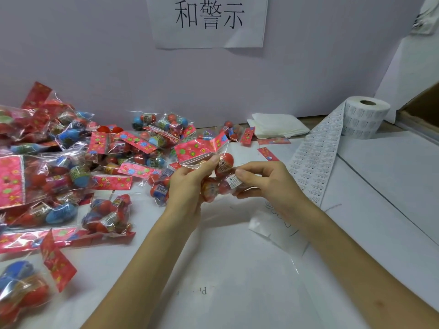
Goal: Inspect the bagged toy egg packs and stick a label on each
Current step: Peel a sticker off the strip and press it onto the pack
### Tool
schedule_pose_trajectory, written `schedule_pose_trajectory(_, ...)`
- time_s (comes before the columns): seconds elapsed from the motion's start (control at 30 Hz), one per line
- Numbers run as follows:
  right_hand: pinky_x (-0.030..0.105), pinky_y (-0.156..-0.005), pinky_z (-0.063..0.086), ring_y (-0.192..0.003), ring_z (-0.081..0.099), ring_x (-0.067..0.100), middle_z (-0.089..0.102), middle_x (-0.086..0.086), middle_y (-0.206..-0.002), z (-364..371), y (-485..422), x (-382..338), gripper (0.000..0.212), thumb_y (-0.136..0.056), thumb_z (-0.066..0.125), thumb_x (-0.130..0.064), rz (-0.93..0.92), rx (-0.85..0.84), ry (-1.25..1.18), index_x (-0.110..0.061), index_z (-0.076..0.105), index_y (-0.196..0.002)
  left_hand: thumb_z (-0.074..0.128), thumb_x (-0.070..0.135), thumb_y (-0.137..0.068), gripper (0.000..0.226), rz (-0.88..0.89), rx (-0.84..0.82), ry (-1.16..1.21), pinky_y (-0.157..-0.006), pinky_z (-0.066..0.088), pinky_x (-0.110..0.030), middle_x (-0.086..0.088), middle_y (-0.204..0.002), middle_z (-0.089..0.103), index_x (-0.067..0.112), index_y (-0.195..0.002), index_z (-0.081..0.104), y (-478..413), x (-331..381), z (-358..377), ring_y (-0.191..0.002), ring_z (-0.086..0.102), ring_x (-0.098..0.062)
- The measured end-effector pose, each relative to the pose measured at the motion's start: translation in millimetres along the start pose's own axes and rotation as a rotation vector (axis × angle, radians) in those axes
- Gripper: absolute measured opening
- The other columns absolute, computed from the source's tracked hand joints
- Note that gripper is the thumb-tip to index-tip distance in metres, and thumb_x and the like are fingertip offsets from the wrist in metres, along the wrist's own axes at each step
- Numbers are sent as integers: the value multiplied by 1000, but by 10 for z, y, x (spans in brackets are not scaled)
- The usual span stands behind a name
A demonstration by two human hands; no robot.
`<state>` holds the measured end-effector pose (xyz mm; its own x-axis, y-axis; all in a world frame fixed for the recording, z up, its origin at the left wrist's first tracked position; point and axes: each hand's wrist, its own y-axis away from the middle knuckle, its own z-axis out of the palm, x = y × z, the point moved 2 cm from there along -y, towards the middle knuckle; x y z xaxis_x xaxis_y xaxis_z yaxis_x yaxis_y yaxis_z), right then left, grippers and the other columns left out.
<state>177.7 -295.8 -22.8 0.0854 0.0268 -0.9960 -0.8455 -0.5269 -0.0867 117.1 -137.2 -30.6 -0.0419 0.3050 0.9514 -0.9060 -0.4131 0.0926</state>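
In the middle of the head view I hold one toy egg pack (221,173) above the table: a clear bag of red eggs with a pink flowered header card. My left hand (190,184) grips the bag at its left side, thumb near the card. My right hand (266,181) pinches a small white label (234,181) against the bag's right side. A label roll (363,117) stands at the back right, its printed strip (313,160) trailing down toward my right hand.
A heap of several bagged egg packs (59,162) covers the table's left half up to the wall. Folded white cloth (278,127) lies at the back. A loose clear bag (273,229) lies under my right wrist. A brown box edge (420,110) stands far right.
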Motion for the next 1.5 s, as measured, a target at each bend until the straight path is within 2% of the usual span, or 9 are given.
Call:
schedule_pose_trajectory(0.13,31,-68,61,-78,74,26,75,13,-93,30,10,8,20,-100,61,-12,39,-52,-29,-1,73,-112,74,24,-91,35,0,33,21,-67,57,-32,-19,-108,76,1,-118,72,-25,18,-23,-91,73,-35)
schedule_pose_trajectory(0.43,30,-71,61,-79,75,22,74,-2,-92,92,28,38,26,-78,84,-14,-53,-89,26,-24,76,-101,77,15,-88,30,55,106,41,-84,59,-50,-17,-106,77,2,-115,71,-21,4,-26,-94,75,-35)
schedule_pose_trajectory(0.57,34,-72,62,-81,74,24,69,7,-104,86,18,33,35,-83,80,-1,-30,-92,38,-17,71,-113,76,23,-90,39,44,94,37,-66,51,-33,-16,-96,75,-5,-116,70,-46,-9,-46,-72,69,-26)
schedule_pose_trajectory(0.73,40,-69,64,-82,77,29,73,13,-104,100,16,32,28,-90,76,-22,0,-27,76,-13,69,-115,74,22,-91,33,35,28,58,-66,53,-33,-16,-93,75,-3,-112,71,-28,-14,-18,-77,69,-31)
schedule_pose_trajectory(0.97,35,-63,61,-69,76,32,77,10,-92,125,3,107,16,-94,73,-16,-15,79,35,-11,74,-109,73,45,-89,40,38,27,-21,-53,48,-25,-6,-80,73,8,-101,76,-10,-24,-11,-66,66,-20)
schedule_pose_trajectory(1.13,32,-64,58,-75,74,19,73,0,-94,20,2,72,21,-85,82,-19,-177,361,165,-18,71,-102,75,52,-76,70,12,18,8,-83,58,-31,-3,-118,75,16,-134,60,-30,-35,-17,-103,75,-17)
schedule_pose_trajectory(1.23,15,-67,49,-85,65,6,68,-7,-97,-23,42,10,29,-79,87,-21,-403,490,430,-22,69,-101,78,54,-72,74,-2,-113,-24,-85,59,-34,-3,-127,71,18,-134,60,4,-41,31,-106,74,-20)
schedule_pose_trajectory(1.33,24,-62,55,-88,65,10,62,-6,-103,100,85,12,36,-78,88,-15,-474,321,482,-22,69,-108,78,43,-87,59,1,-252,15,-90,59,-38,-8,-127,71,17,-136,60,46,-72,115,-110,72,-23)
schedule_pose_trajectory(1.5,28,-78,52,-97,62,8,68,-9,-103,190,95,3,21,-85,78,-10,-467,15,592,-22,74,-102,69,17,-95,35,4,-129,50,-92,59,-41,-15,-119,73,11,-129,65,-40,-74,-33,-108,73,-28)
